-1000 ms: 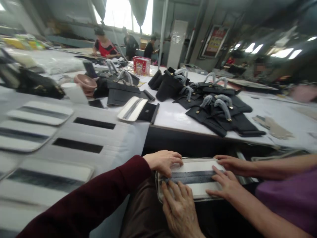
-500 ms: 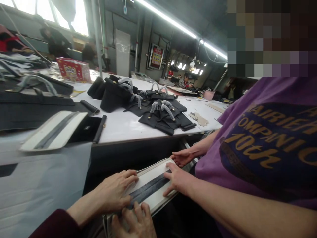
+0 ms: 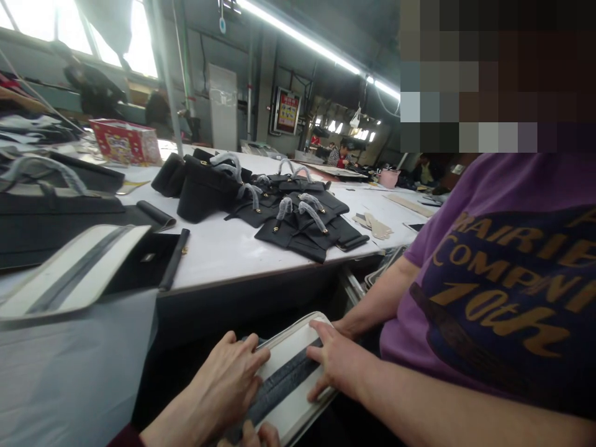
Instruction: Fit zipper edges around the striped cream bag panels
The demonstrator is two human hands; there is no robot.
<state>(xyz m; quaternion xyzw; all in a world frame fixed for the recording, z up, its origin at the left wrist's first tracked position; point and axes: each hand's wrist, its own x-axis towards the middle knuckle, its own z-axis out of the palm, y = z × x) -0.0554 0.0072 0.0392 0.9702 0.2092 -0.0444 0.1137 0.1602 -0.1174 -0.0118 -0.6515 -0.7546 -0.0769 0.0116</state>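
A white bag panel [image 3: 291,406] with a dark stripe down its middle is held low in front of me, tilted away from the table. My left hand [image 3: 230,372] has its fingers bent over the panel's left edge. At the bottom of the view my right hand [image 3: 256,436] shows only bent fingers against the panel's near end; the rest is cut off. A co-worker's hand [image 3: 333,360] rests on the panel's right side with its fingers spread. The co-worker's other hand is mostly hidden behind the panel's far end.
Black bags [image 3: 298,217] with wrapped handles are piled on the white table [image 3: 223,254]. A second striped panel [image 3: 79,267] lies at left, by a dark bag [image 3: 60,217]. Beige pieces [image 3: 375,225] and a red box [image 3: 125,143] are farther back. The co-worker's body [image 3: 465,261] stands close at right.
The panel sits slightly lower in view, and my right hand has dropped mostly out of frame. My left hand remains at the panel's edge. The co-worker's far hand is now more hidden.
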